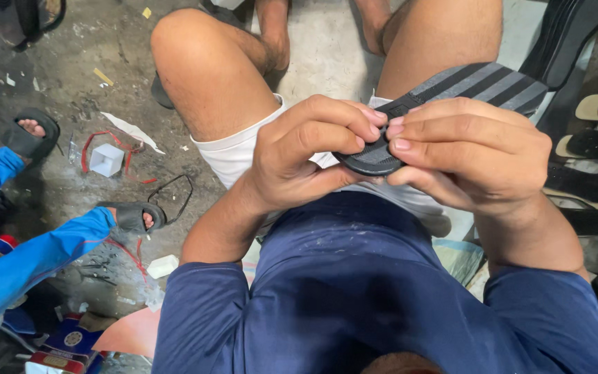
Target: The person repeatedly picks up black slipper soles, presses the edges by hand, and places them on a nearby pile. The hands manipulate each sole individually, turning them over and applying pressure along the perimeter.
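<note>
A black shoe sole with grey stripes point(475, 84) lies across my right thigh, its rounded end pointing toward me. My left hand point(306, 156) pinches that near end from the left, fingers curled over its top. From the right, my right hand point(472, 156) grips the same end, fingertips meeting those of the left hand. Both hands hide most of the sole's near tip. I sit with bare knees apart, in white shorts and a dark blue long-sleeved shirt.
A stack of more soles point(593, 149) stands at the right. On the dirty floor at left lie a small white box point(106, 159), red and black cords and scraps. Another person's blue-trousered legs point(32, 256) and black sandals point(133, 216) are at the left.
</note>
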